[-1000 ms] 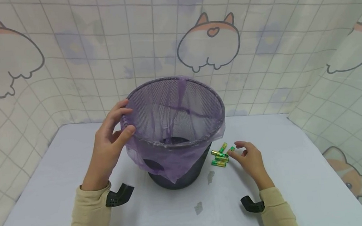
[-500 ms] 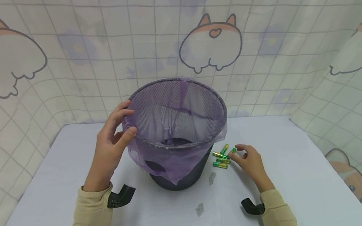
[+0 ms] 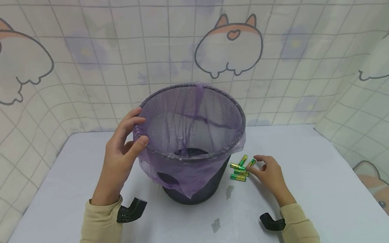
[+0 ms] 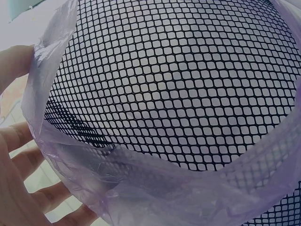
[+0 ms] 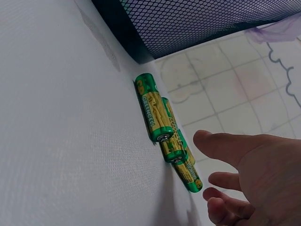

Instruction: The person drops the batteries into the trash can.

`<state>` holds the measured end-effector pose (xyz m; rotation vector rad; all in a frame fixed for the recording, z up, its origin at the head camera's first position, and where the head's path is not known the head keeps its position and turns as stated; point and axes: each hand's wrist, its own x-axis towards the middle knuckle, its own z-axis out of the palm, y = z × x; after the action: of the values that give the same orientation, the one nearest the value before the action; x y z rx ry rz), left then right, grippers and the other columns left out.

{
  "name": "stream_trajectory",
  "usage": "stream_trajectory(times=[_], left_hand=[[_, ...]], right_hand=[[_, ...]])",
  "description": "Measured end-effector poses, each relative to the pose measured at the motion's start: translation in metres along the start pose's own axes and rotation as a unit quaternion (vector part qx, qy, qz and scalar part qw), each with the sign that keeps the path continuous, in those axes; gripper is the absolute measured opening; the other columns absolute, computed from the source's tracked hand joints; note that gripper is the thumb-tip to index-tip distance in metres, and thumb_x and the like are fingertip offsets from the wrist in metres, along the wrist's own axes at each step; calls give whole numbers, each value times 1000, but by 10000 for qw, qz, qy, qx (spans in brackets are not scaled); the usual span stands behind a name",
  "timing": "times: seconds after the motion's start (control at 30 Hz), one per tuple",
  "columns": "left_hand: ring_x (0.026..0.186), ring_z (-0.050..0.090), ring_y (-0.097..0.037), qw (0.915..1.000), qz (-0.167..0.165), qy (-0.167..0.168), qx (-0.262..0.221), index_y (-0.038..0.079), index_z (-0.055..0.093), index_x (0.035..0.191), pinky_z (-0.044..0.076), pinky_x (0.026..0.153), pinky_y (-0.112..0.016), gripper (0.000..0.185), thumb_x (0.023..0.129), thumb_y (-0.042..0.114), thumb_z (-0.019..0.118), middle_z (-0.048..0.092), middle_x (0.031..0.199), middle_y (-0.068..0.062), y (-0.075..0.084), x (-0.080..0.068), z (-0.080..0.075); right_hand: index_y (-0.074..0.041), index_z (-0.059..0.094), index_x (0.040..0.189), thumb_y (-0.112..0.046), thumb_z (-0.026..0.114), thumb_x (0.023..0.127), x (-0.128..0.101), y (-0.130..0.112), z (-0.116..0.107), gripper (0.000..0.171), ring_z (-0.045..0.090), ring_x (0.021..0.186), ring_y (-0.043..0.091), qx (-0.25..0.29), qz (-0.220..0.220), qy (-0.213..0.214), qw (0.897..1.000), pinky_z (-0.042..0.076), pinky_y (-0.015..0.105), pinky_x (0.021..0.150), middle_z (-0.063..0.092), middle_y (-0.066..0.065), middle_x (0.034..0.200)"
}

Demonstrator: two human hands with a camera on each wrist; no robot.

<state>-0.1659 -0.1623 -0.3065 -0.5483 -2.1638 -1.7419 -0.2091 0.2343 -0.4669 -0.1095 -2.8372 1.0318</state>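
A dark mesh waste bin [image 3: 217,185], lined with a thin purple bag [image 3: 189,178], stands upright on the table. My left hand [image 3: 118,159] rests at the left side of its rim, thumb and fingers spread along it. In the left wrist view, those fingers [image 4: 28,162] lie on the outside, partly behind the bag's folded edge. Several green and gold batteries [image 3: 238,178] lie in a loose pile right of the bin's base. My right hand [image 3: 270,172] hovers close over them, thumb and index finger parted around one battery [image 3: 251,163]. Nothing shows between the fingers in the right wrist view.
The white table [image 3: 176,235] has two grey patches [image 3: 216,225] at the front. A tiled, cartoon-printed curtain [image 3: 159,35] encloses the back and sides. Black wrist mounts [image 3: 131,210] stick out from both sleeves.
The head view has drifted slightly, so the bin and batteries appear a little further right. My right thumb has edged slightly left toward the pile; the left hand keeps its place on the rim.
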Motion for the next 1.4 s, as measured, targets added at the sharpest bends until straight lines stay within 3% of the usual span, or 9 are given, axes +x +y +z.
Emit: stream_trajectory(times=[0.7,1.4], left_hand=[[145,31,-17,10000,15,-25,24,5,49,134,43,97,-25,40,95,10,56,35,155,8,1,-1,0],[144,31,-18,9999,85,-35,-51,7,50,134,43,95,-22,40,95,9,56,35,155,6,0,1,-1]], right_hand=[[2,56,130,-23,74,84,3,5,4,55,49,81,20,-83,-12,-222,9997,38,29,67,59,21,121],[1,57,129,-25,73,85,6,5,2,53,55,89,26,-202,155,-110,9996,42,32,72,60,21,122]])
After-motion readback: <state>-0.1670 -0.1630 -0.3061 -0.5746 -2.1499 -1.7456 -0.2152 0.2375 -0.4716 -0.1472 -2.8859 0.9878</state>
